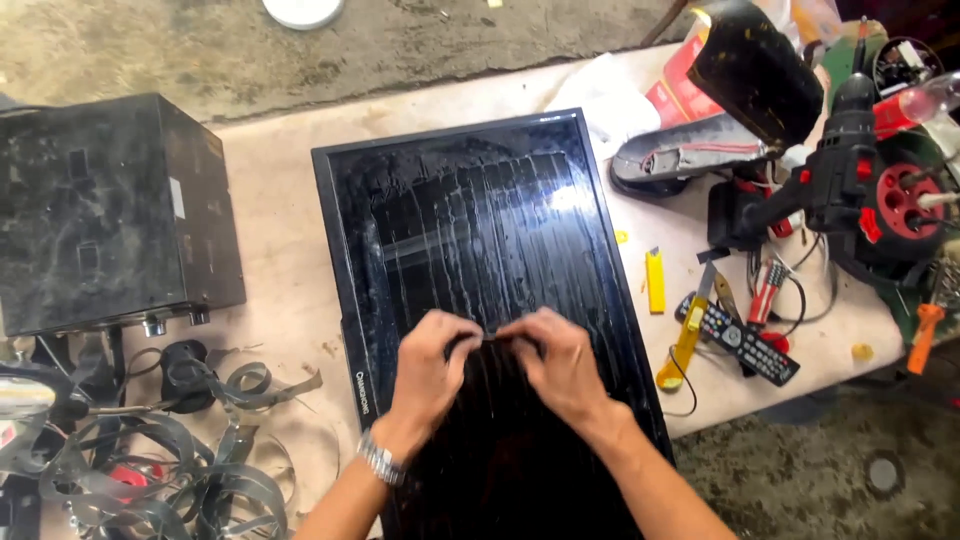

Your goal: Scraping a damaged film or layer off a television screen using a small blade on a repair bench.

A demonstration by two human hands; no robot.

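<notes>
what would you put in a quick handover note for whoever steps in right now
Left hand, wristwatch on: fingers pinched on a thin dark strip.
Right hand: pinching the same strip from the other side.
Flat screen panel lies glass up on the table, streaked; both hands are over its near half.
Yellow utility knife and remote control lie to the right, black box to the left.
Done: not clear from this view.
Left: strip not yet released.
</notes>
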